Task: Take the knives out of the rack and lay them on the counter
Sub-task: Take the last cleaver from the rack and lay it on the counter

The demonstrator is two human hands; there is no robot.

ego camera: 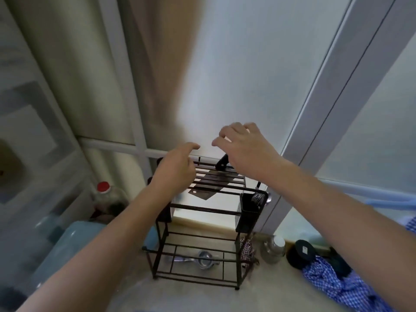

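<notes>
hands: two, bare. left hand [174,171] over the rack's left top edge, fingers loosely curled, grasping nothing. right hand [244,147] above the rack's back right corner, fingers spread, nothing held.
rack [195,239]: one, black wire, standing on the counter [202,298] near its back edge.
knives: one cleaver [208,190] seen, blade down in the top slots; one black handle [221,164] sticks up at the back, just under the right hand.
caddy [248,212]: one, black, on the rack's right side.
squeezer [202,261]: one, metal, under the rack.
jars: one glass jar [273,249], one dark-lidded jar [300,253], right of the rack.
cloth [337,287]: one, blue checked, right edge.
bottle [105,194]: one, red cap, left.
room: beige counter, frosted window, curtain.
</notes>
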